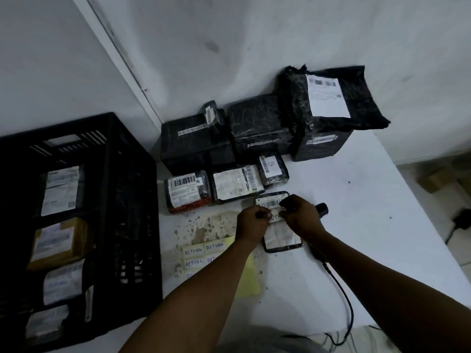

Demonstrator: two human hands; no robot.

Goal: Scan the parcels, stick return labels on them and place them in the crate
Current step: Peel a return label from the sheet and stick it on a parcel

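- Here, both my hands are on a small black parcel [281,238] that lies flat on the white table [356,225], just in front of me.
- My left hand [252,222] has its fingers curled, pinching the left end of a white return label [275,217] against the top of the parcel.
- My right hand [300,216] pinches the right end of the same label; only the letters "RETU" show between my hands.
- The parcel already carries a barcode sticker at its far end and a larger white sheet at its near end.
- A black scanner [321,208] lies just behind my right hand, and its cable [344,296] runs back off the near edge of the table.
- To the left, near my left forearm, lies a sheet of return labels [201,253] with a yellow backing partly under my arm.
- The black crate [127,225] stands at the left of the table with several labelled parcels [61,189] inside it.
- More black parcels [254,128] are stacked against the wall, with three smaller ones [237,182] in a row in front of them.
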